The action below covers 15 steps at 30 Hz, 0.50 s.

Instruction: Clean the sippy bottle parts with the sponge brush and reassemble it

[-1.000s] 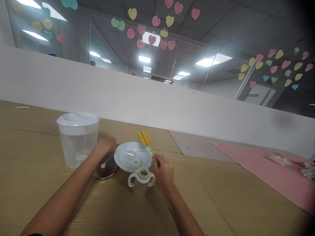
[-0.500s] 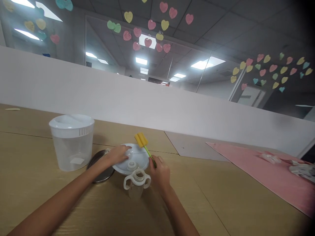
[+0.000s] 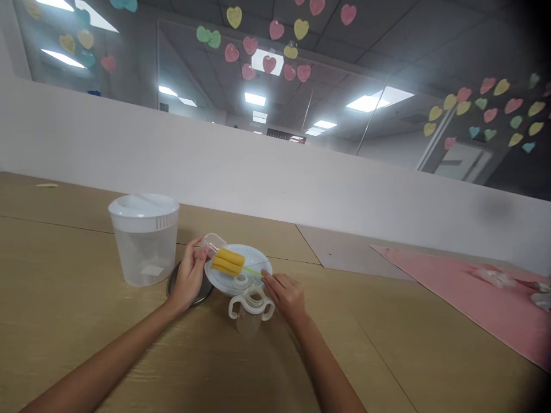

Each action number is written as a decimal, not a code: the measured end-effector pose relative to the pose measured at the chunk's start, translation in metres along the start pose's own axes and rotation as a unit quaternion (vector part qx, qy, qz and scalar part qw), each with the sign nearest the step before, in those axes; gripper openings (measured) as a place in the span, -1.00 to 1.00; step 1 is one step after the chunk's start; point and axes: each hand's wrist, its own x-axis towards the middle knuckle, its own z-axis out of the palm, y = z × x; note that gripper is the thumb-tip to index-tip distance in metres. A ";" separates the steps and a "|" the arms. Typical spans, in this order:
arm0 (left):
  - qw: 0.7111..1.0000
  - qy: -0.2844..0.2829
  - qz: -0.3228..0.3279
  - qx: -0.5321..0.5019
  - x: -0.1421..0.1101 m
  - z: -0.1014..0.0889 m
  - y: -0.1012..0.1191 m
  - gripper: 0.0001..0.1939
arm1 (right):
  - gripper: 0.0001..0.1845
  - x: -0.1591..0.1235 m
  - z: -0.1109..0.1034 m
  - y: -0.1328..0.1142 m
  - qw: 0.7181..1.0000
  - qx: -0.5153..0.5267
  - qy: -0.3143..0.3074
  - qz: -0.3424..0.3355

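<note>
Gripping a clear plastic cap (image 3: 213,243) in curled fingers, the left hand (image 3: 187,275) sits at centre-left, above a dark metal lid (image 3: 189,289). The right hand (image 3: 286,297) pinches the green stem of a sponge brush (image 3: 228,261) narrowly between thumb and fingers. The brush's yellow head lies level just beside the cap, over a white round plate (image 3: 258,265) bearing a small white ring (image 3: 241,281). A two-handled sippy cup (image 3: 252,310) stands below the plate, a lidded clear pitcher (image 3: 144,238) stands to the left, and a pink mat (image 3: 473,304) lies at right.
</note>
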 end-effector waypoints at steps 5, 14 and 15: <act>0.994 -0.080 0.042 0.054 -0.011 -0.005 -0.006 -0.54 | -0.75 -0.006 0.002 0.005 1.000 -0.017 0.006 -0.022; 0.962 -0.120 0.148 0.193 -0.024 -0.013 -0.026 -0.58 | -0.77 -0.023 -0.002 0.006 0.999 0.020 0.010 -0.025; 0.962 -0.128 0.149 0.190 -0.026 -0.012 -0.027 -0.58 | -0.77 -0.024 -0.002 0.004 0.999 0.028 0.011 -0.021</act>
